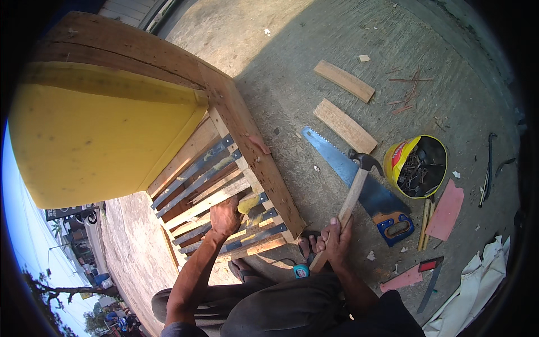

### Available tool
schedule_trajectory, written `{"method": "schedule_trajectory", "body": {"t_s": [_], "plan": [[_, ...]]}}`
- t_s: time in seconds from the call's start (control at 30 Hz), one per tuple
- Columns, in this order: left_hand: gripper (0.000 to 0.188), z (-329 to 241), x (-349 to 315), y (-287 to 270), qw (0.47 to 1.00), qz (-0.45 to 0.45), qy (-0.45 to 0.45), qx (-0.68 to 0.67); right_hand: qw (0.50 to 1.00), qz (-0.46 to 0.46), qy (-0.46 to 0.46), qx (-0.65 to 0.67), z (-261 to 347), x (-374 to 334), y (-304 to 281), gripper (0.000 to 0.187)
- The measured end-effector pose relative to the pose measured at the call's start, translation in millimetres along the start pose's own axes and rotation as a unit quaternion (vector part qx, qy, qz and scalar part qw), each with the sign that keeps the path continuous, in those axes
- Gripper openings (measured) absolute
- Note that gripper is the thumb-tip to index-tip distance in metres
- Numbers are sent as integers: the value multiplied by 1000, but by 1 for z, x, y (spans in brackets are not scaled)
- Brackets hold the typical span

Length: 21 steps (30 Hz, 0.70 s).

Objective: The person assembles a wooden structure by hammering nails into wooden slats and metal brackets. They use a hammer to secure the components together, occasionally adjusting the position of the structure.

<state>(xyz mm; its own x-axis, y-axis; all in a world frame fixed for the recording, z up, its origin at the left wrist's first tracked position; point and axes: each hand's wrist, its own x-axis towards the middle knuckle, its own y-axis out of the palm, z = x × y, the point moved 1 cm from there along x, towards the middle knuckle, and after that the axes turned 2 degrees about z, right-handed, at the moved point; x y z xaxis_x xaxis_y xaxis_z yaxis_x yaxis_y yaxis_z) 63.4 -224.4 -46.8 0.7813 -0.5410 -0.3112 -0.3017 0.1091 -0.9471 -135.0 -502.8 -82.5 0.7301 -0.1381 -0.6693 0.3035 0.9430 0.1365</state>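
Observation:
My right hand (336,242) is wrapped round the wooden handle of a claw hammer (352,197). The hammer's dark head is raised over the blade of a handsaw (375,194) lying on the ground. Inside a wooden frame (269,185) crossed by pale wood slats and dark elastic straps (193,181), my left hand (225,217) is closed on a light wooden slat (209,201). Its fingertips are partly hidden. Yellow foam (106,129) covers the frame's far left part.
Two short boards (345,81) lie beyond the saw. To the right stand a yellow tub of nails (422,167), pink scraps (446,210), a pry bar (489,160) and a try square (431,281). A turquoise tape measure (301,271) is by my feet; white cloth (471,292) lies lower right.

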Motion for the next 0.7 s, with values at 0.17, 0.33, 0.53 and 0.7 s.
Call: {"method": "schedule_trajectory", "body": {"t_s": [0.17, 0.33, 0.53, 0.7], "plan": [[47, -3, -1, -2, 996, -78, 43, -2, 948, -32, -249, -196, 9, -2, -1, 30], [51, 2, -1, 2, 998, -58, 25, 2, 933, 79, -246, -250, -32, 8, -3, 36], [53, 5, -3, 6, 997, 55, -52, 7, 993, 5, -12, 115, -92, 16, 4, 43], [40, -2, 1, -1, 999, -31, 8, -1, 954, 16, -236, -181, -57, 15, 12, 25]]}}
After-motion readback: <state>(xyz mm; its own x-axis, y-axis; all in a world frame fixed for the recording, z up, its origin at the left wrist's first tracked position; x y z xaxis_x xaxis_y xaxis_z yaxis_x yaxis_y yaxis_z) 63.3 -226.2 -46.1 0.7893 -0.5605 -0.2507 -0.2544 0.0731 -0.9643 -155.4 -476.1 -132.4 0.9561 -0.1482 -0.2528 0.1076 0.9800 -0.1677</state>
